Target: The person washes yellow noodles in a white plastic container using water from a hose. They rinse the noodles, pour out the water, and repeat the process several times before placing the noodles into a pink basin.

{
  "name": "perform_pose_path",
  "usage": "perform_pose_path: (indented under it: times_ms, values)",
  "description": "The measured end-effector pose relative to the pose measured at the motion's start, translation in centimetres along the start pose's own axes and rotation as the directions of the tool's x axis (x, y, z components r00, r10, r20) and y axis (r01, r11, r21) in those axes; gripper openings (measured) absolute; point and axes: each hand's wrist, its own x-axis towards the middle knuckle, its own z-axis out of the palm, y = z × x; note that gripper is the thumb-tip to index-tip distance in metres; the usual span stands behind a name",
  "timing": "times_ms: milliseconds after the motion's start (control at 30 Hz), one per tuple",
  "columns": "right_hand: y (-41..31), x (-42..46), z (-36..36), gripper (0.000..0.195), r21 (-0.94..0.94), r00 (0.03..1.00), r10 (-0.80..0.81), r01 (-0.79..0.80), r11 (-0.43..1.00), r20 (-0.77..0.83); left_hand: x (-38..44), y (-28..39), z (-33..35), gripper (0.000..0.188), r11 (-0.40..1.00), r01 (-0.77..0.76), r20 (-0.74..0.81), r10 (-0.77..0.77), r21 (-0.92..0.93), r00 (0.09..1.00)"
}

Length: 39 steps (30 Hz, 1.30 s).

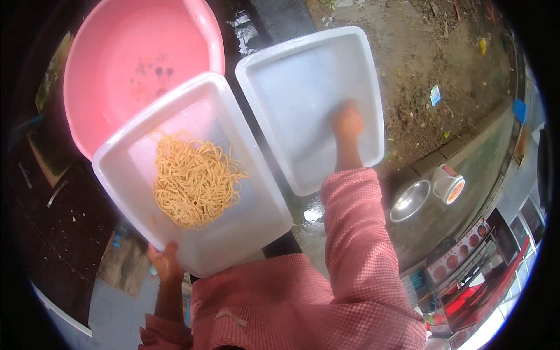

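Note:
My left hand point(166, 261) grips the near left corner of a white plastic tub point(262, 192), thumb over its rim. In the tub lies a loose heap of pale yellow noodles point(194, 183). The tub is tilted and partly overlaps a large pink plastic basin point(105, 78). My right hand point(348, 119) reaches down inside a second white tub point(288, 92), over its right side. The fingers there are blurred and look curled; whether they hold anything is hidden. This second tub shows no noodles.
Dark specks point(159, 71) lie in the basin. At right, a metal bowl point(410, 201) and a white bucket point(448, 186) rest on the ground near a low kerb point(431, 162). Wet pavement point(313, 210) shows by the tubs. A food stall point(459, 258) with pictured signs stands far right.

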Motion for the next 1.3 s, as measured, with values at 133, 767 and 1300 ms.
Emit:
perform_pose_path:
  times_ms: [133,767,1300]
  values:
    - [0.9,-0.5,1.1,0.024,0.015,0.992,-0.126,0.126,0.992,-0.023,-0.5,-0.1,1.3,0.057,0.991,0.009,-0.04,-0.015,-0.135,0.999]
    - [-7.7,-26.1,-27.3,0.058,0.943,0.973,-0.053,-0.202,0.263,0.223,-6.4,7.8,-1.0,0.043,0.871,0.04,-0.063,-0.082,-0.489,0.995]
    - [-24.1,-47.6,-33.9,0.05,0.814,0.81,-0.482,-0.505,-0.286,0.334,-8.5,17.5,-23.8,0.048,0.764,-0.327,0.185,0.497,-0.556,0.848]
